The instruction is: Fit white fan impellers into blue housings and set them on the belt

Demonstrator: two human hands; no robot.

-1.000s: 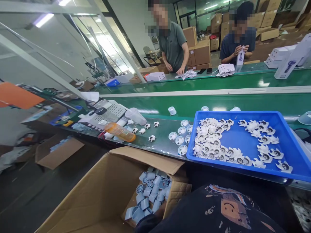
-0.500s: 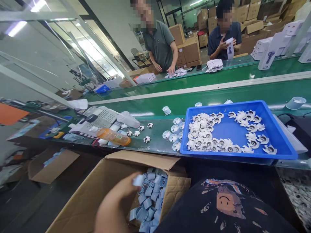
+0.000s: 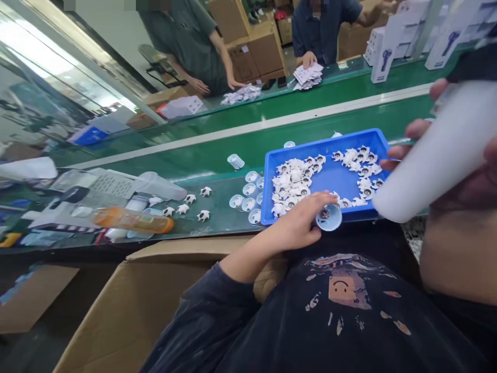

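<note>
My left hand (image 3: 295, 223) grips a small pale-blue plastic cup (image 3: 330, 221) by its side, at the near edge of the blue tray (image 3: 267, 207). The cup's open end faces me, and something small and dark shows inside it. At the right, close to the camera, my right hand (image 3: 466, 191) is wrapped round a smooth white cylinder (image 3: 435, 160). A dark part shows by the cylinder's upper end, at the frame's edge. White bladed fan wheels (image 3: 293, 176) lie in the tray, several with dark centres showing.
Left of the tray stand several blue cups (image 3: 248, 203) with white parts inside. Loose fan wheels (image 3: 203, 215) and an orange bottle (image 3: 132, 220) lie further left. An open cardboard box (image 3: 116, 305) sits below the bench. Two people work beyond the green conveyor (image 3: 186, 150).
My left hand has moved from the cardboard box up and right to the tray, holding a blue cup. My right hand has come into view with the white cylinder. The camera view has shifted.
</note>
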